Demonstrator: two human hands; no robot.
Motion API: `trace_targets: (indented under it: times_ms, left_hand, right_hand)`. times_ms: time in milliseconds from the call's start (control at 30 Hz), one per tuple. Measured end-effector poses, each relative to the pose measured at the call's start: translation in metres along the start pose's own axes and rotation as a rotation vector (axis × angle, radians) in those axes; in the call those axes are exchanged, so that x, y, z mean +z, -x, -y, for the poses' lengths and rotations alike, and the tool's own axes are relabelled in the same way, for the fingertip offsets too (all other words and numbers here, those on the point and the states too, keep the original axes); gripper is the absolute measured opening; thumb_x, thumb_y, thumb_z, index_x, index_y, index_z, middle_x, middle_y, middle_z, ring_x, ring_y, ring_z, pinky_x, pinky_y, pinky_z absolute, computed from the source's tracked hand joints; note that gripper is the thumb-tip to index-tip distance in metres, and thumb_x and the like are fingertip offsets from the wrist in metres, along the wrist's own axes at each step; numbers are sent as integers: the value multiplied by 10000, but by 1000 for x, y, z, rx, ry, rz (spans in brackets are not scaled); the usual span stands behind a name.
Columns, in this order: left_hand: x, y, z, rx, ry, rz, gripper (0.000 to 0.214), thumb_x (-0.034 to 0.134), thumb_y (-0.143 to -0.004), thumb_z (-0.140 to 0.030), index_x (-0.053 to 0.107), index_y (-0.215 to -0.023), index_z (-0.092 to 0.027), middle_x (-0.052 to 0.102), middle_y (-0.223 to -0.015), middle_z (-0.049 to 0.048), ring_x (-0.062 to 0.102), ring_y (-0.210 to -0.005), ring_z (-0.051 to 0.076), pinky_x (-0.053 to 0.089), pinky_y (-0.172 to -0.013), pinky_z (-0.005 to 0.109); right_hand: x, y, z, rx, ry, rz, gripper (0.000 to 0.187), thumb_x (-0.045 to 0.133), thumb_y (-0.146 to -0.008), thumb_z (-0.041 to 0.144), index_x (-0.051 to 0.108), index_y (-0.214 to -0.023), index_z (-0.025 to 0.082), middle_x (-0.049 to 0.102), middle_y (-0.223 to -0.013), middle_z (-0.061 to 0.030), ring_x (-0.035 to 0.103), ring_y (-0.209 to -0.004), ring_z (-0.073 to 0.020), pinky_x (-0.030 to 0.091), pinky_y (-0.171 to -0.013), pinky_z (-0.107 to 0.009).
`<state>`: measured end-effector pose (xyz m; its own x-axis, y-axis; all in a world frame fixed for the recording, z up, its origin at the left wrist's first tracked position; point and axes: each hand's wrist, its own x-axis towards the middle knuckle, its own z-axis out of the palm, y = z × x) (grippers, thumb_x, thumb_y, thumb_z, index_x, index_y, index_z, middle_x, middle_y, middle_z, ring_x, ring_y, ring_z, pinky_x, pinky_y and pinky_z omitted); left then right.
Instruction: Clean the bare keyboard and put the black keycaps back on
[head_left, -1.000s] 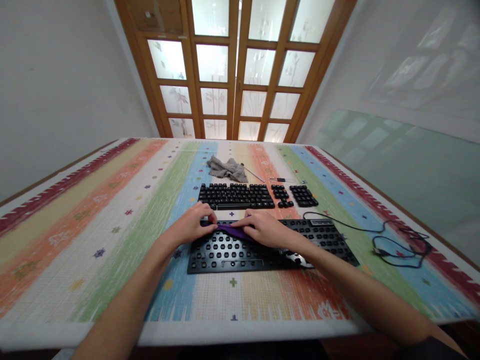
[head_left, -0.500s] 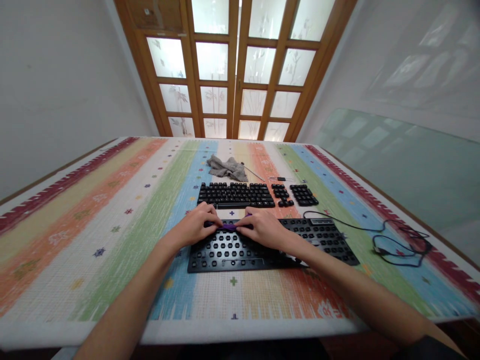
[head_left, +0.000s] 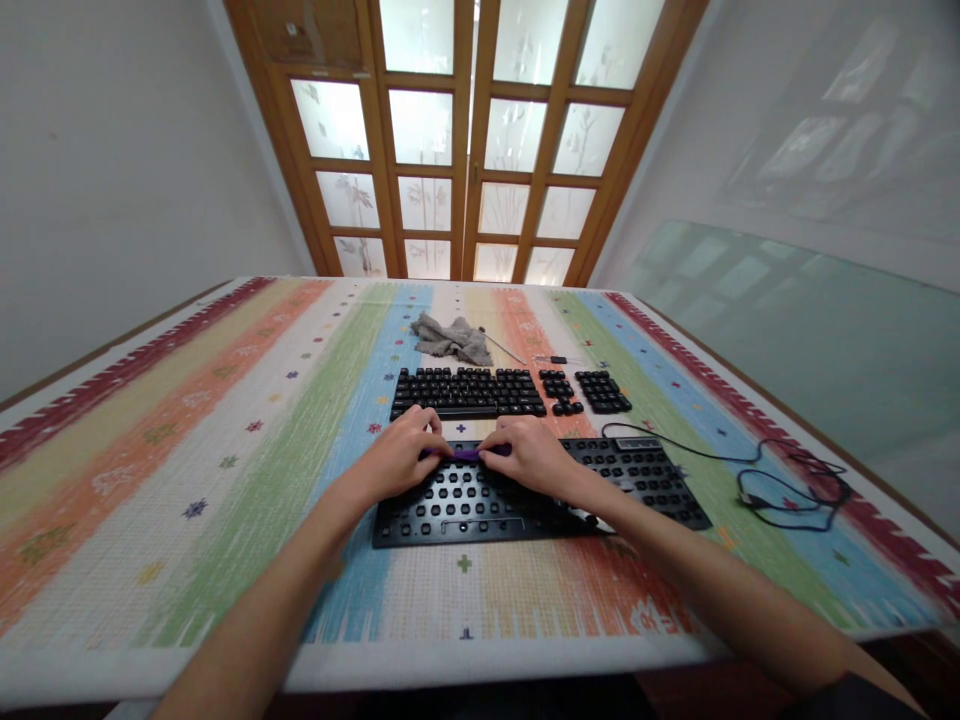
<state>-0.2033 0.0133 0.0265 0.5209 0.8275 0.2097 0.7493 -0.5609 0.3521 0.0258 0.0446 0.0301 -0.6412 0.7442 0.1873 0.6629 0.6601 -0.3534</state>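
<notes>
A thin purple strip (head_left: 466,454) stretches between my two hands over the upper rows of a black keyboard base (head_left: 480,527). Its material is too small to make out. My left hand (head_left: 409,455) pinches the strip's left part, fingers curled. My right hand (head_left: 527,452) grips the right part between thumb and fingers, and its forearm crosses the base. The base's keycaps are off, leaving rows of bare key posts. Just beyond it, the loose black keycaps (head_left: 465,388) lie arranged in keyboard order, with a separate number-pad block (head_left: 602,392) on the right.
A crumpled grey cloth (head_left: 451,341) lies behind the keycaps, beside a thin rod (head_left: 506,347). A small wire tool with a black middle (head_left: 558,360) is further right. The keyboard's cable (head_left: 799,506) coils on the right of the striped tablecloth (head_left: 255,500).
My hands have drawn slightly apart along the purple strip, the left hand's fingers shifting a little. The whole view has moved slightly; the keyboard base and keycaps stay in place.
</notes>
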Motion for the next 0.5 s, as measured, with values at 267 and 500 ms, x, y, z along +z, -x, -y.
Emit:
trace_targets:
  times_ms: [267, 500]
  left_hand:
    - [3, -7, -8, -6, -38, 17, 245, 579, -843, -112, 770, -910, -250, 574, -943, 56, 507, -925, 208, 448, -827, 338]
    - [2, -17, -14, -36, -36, 53, 222, 605, -845, -129, 777, -902, -256, 564, -923, 53, 518, -911, 210, 445, -817, 341]
  right_hand:
    - [-7, 7, -2, 52, -32, 11, 166, 652, -794, 194, 806, -857, 197, 746, -789, -48, 632, -731, -159, 406, -681, -253]
    - [-10, 11, -6, 77, -35, -1, 179, 644, -772, 157, 806, -840, 196, 754, -785, -42, 643, -720, -161, 420, -684, -249]
